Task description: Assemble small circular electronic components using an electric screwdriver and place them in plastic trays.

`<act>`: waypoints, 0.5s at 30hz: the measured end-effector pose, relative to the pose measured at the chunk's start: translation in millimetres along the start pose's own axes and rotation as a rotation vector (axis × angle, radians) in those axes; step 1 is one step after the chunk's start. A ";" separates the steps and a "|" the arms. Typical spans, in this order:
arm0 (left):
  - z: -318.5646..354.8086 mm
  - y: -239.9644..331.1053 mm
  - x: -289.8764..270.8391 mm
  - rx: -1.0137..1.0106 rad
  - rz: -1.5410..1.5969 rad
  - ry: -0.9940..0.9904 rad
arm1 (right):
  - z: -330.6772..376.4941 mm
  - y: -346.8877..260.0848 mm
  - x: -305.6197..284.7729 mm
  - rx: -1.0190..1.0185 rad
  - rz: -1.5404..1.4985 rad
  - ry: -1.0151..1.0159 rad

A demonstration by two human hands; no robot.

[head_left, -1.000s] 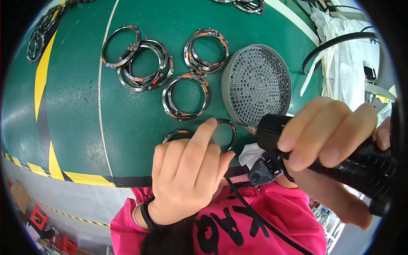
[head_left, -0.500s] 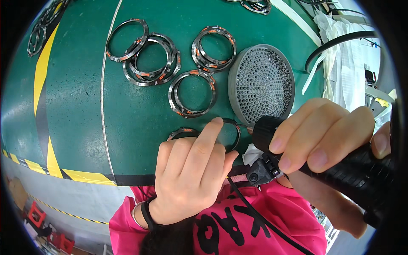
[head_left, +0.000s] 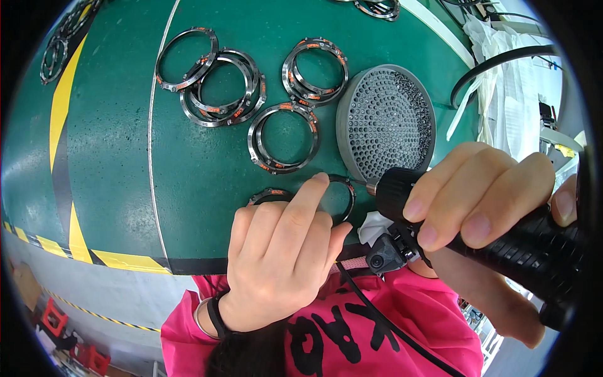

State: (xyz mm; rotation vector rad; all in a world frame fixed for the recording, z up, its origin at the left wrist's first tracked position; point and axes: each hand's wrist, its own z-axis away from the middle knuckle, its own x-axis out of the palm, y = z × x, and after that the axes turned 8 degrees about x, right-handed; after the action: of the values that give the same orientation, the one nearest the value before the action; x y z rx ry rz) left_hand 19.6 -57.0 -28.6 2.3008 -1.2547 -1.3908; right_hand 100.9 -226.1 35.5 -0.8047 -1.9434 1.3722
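My left hand (head_left: 276,251) lies over a dark metal bezel ring (head_left: 351,198) at the table's near edge, index finger stretched along it and thumb by its lower side. The palm and fingers hide part of that ring. Under the same hand, another bezel ring (head_left: 270,192) shows only its upper edge. In my right hand (head_left: 496,195) is a black electric screwdriver (head_left: 397,190), tilted, its metal tip pointing left close to the ring's right side. Whether the tip touches the ring is hard to make out.
A round grey tray (head_left: 344,135) full of small holes holds many tiny dark screws, just beyond the screwdriver. More bezel rings (head_left: 284,138) lie in overlapping groups farther off on the green table (head_left: 119,144). A small black camera (head_left: 379,260) hangs beneath my right hand.
The screwdriver has shifted slightly upward in my right hand, and its metal tip shows more clearly beside the ring. My left hand has barely moved.
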 end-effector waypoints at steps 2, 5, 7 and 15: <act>1.3 -1.2 -1.6 0.000 -0.001 -0.001 | -1.0 3.0 3.7 -0.047 -0.017 0.029; -1.0 0.4 -4.4 0.007 -0.001 -0.001 | -4.6 0.5 8.1 -0.122 -0.029 0.062; -0.1 -0.9 -5.6 -0.010 0.013 -0.010 | -6.5 4.2 11.1 -0.171 -0.049 0.086; -8.6 4.4 -11.2 -0.181 0.171 0.074 | -10.1 2.0 18.2 -0.396 -0.115 0.182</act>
State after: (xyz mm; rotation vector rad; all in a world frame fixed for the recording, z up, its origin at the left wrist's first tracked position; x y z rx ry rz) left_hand 21.6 -53.8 -14.3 2.0549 -1.2171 -1.2917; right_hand 97.6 -205.7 38.8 -0.9449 -2.1061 0.8243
